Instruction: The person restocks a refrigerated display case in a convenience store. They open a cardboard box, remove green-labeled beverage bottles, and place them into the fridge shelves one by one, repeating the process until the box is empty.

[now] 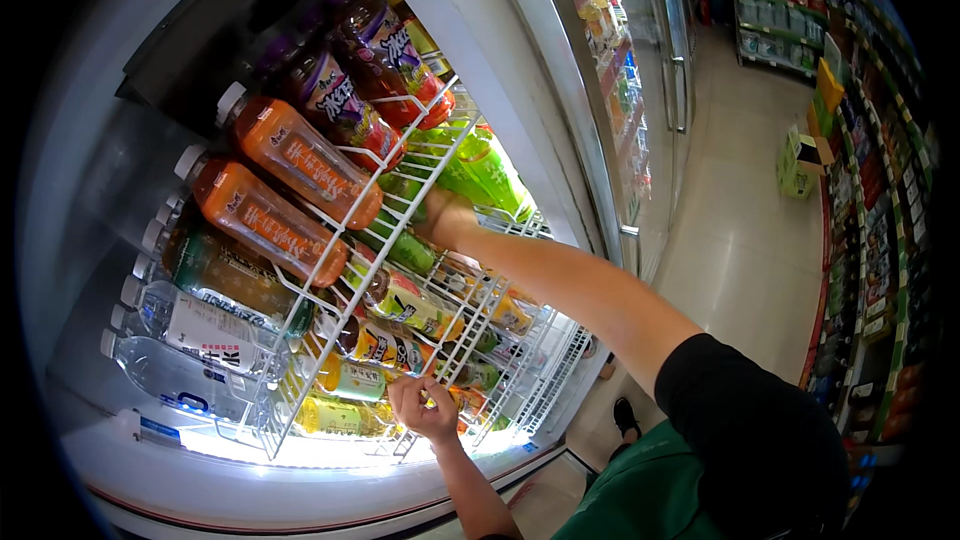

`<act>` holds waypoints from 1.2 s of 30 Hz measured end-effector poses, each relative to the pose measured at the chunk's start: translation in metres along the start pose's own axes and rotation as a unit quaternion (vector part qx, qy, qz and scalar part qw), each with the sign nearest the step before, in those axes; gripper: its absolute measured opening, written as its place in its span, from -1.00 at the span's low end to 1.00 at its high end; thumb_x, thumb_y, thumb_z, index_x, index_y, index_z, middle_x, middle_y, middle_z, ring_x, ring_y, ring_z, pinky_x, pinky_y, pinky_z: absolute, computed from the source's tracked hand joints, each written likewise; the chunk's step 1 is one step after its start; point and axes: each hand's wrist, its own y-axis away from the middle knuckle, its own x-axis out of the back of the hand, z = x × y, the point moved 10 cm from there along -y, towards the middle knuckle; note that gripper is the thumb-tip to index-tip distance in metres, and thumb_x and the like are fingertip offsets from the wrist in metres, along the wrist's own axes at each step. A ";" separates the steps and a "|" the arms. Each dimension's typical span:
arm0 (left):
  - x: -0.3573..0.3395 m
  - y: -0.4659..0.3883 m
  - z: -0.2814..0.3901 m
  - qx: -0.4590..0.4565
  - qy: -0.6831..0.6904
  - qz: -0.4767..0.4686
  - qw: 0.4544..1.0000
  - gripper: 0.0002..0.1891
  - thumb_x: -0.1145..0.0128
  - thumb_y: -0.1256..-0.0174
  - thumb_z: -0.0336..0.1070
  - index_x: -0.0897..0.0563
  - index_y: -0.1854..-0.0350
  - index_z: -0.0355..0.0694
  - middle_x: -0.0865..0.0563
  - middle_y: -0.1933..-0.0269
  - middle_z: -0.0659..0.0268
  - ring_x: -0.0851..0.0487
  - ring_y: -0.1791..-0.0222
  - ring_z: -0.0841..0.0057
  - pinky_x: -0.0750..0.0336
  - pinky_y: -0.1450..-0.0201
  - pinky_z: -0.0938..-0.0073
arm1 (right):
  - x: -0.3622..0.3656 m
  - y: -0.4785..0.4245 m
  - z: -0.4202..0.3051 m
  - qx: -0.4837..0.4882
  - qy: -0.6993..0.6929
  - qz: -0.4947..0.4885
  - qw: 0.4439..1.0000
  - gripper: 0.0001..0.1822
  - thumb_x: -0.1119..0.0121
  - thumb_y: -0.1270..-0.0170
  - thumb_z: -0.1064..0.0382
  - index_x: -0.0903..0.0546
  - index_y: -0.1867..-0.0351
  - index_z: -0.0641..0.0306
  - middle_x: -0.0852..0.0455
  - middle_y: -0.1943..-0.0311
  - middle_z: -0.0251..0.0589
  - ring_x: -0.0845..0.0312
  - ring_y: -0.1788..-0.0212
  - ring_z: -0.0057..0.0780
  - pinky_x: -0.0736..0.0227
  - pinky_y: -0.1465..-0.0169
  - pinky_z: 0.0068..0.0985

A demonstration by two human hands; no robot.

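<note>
My right hand [450, 219] reaches under the top white wire shelf [420, 199] of a lit drinks cooler. It is blurred beside the green bottles [484, 169], with its fingers mostly hidden, so any grip cannot be told. Lower in the picture, my left hand [424, 405] has curled fingers at the front of the second wire shelf [469, 315]. It is close to a yellow drink bottle [337, 417]; whether it grips the wire is unclear. Orange-labelled bottles [259, 217], dark iced-tea bottles [390, 60] and clear water bottles [176, 375] stand on the top shelf.
The cooler's white frame [510, 75] borders the opening. Beyond it is a glass door with a metal handle [679, 94]. Stocked store shelves [874, 240] line the aisle opposite. An open green carton [799, 165] sits on the tiled floor [742, 240].
</note>
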 end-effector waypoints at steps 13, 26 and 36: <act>0.006 0.006 -0.010 0.056 0.003 -0.009 0.998 -0.93 -0.12 -0.08 -0.55 -0.59 0.54 -0.29 -0.56 0.44 0.29 -0.38 0.50 0.49 -0.12 0.49 0.44 | 0.055 0.136 -0.029 0.268 -0.283 0.089 0.917 -0.28 -0.45 -0.08 0.30 -0.39 -0.30 0.13 -0.63 -0.10 -0.01 -0.61 -0.14 -0.01 -0.48 -0.23 -0.26; 0.003 0.010 -0.006 0.032 -0.007 -0.025 0.999 -0.91 -0.05 -0.16 -0.56 -0.58 0.49 -0.34 -0.56 0.40 0.26 -0.47 0.39 0.47 -0.26 0.39 0.47 | -0.041 0.057 -0.034 0.044 -0.133 -0.030 0.990 -0.40 -0.32 0.00 0.48 -0.31 -0.09 0.49 -0.67 0.13 0.34 -0.67 0.05 0.19 -0.62 0.04 -0.13; -0.002 0.007 -0.007 0.054 0.006 -0.038 0.998 -0.90 -0.06 -0.20 -0.52 -0.59 0.47 -0.36 -0.56 0.39 0.24 -0.49 0.34 0.42 -0.34 0.30 0.41 | -0.059 0.033 -0.027 0.084 -0.157 0.023 0.984 -0.33 -0.38 -0.05 0.38 -0.25 -0.15 0.43 -0.65 0.09 0.37 -0.64 0.01 0.24 -0.58 -0.05 -0.10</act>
